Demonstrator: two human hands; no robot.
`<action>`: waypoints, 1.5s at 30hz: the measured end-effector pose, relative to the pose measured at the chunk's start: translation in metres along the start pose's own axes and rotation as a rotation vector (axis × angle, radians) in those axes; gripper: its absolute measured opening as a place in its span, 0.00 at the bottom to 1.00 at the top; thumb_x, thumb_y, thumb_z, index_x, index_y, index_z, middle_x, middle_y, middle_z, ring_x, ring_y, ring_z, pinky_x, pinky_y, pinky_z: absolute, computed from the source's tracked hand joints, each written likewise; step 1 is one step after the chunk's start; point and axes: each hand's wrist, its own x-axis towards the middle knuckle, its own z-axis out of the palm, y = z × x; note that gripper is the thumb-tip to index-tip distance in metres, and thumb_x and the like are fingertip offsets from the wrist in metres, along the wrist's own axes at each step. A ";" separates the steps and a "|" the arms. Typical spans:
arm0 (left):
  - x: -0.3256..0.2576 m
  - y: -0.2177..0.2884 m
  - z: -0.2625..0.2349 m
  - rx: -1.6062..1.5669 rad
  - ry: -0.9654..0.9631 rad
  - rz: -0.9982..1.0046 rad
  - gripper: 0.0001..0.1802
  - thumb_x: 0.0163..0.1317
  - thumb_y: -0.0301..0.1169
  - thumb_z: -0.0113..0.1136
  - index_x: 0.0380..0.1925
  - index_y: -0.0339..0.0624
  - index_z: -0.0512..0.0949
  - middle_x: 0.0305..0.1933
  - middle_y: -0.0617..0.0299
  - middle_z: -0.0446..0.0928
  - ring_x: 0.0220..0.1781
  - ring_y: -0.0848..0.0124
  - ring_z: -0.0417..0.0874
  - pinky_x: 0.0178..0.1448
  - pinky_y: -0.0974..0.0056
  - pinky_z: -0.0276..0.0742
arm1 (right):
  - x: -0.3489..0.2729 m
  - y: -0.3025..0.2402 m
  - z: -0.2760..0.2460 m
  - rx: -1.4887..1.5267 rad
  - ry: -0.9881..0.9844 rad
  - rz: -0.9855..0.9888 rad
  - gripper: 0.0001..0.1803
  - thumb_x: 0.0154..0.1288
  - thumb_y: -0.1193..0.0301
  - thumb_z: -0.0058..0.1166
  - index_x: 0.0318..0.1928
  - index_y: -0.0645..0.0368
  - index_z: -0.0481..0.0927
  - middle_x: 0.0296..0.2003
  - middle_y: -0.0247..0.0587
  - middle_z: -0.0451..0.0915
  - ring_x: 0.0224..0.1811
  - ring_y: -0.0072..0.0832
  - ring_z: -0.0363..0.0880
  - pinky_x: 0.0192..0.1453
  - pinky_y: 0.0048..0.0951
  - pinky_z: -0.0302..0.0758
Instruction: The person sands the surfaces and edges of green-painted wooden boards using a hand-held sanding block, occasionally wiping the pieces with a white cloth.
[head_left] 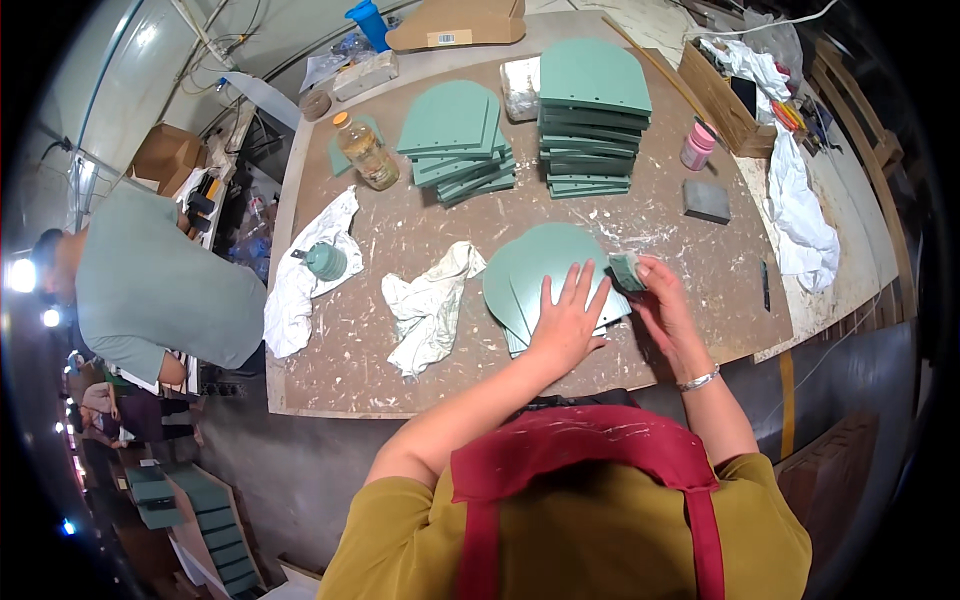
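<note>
Grey-green cloth covers the back of a co-worker (165, 280) at the far left, with green panels (215, 520) on a rack lower down. Along the left side of the paint-specked table (340, 385) lies a white rag (290, 318), and a small, round green container (326, 261) sits on it. Behind that stands a clear bottle (368, 158) with an orange cap. Further right, a crumpled cloth (428, 310) lies just beside a low pile of green boards (550, 260) with rounded tops, near the front edge of the table. At the back is an uneven stack (450, 125) of similar boards.

The left hand (567, 328) rests flat on the top board of the low pile, its fingers spread wide and holding nothing. Behind it rises a taller stack (595, 75). At the pile's right edge, the right hand (668, 305) has its thumb and fingers closed on a small green pad (626, 273); I cannot tell whether the pad touches the board. A bracelet (698, 380) circles that wrist.

Beyond the right hand are a pink bottle (697, 150), a grey block (706, 201), a wooden box (722, 100) of odds and ends, a dark pen (766, 287) and, furthest right, a draped white cloth (803, 220).
</note>
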 end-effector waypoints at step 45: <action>0.133 -0.280 -0.161 0.264 0.473 0.271 0.28 0.58 0.27 0.62 0.61 0.56 0.76 0.64 0.61 0.78 0.65 0.55 0.76 0.67 0.44 0.69 | -0.029 -0.009 0.026 -0.144 0.121 -0.106 0.15 0.73 0.67 0.56 0.55 0.60 0.78 0.48 0.36 0.83 0.47 0.22 0.81 0.48 0.27 0.79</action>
